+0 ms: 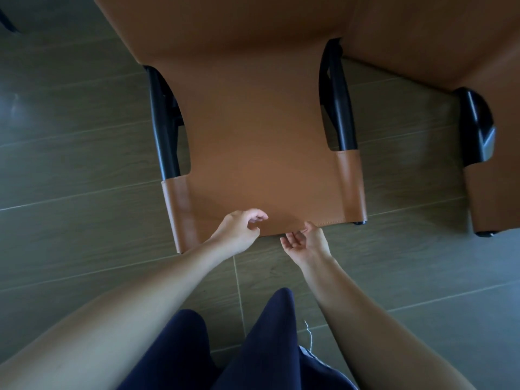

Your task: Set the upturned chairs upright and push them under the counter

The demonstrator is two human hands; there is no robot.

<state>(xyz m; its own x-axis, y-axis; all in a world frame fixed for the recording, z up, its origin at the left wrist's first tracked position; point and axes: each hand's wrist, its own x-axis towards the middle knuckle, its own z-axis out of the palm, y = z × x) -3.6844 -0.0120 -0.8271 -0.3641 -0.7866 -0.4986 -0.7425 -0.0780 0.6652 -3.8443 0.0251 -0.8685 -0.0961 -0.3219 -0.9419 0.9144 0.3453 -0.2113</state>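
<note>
Closest to my view are dark blue trousers, with both bare forearms reaching forward past them. The left hand hangs over the near edge of the chair with its fingers loosely curled and nothing between them. The right hand lies palm up just under that same edge, fingers spread, thumb about touching the leather. Neither has a real hold yet.

The chair sits straight ahead on the tiled floor. Its tan backrest is nearest me and the seat widens away toward the top of the view. I judge it to be standing upright. A second chair stands just beside it on the right.

What worries me is the grip. The edge is soft leather slung between black frame tubes, so a pull or push there may give or slip before the frame moves. Both hands are close together near the middle, leaving little control over twist. An uneven shove could swing the chair into its neighbour or drag the feet across the tiles.

I cannot see the counter, so I cannot judge alignment or how far there is to go. The chair's feet are hidden under the seat. The second chair is cut off at the right edge. A dark shape at top left is too cropped to name, and a pale thread by the trousers is too thin to identify.
</note>
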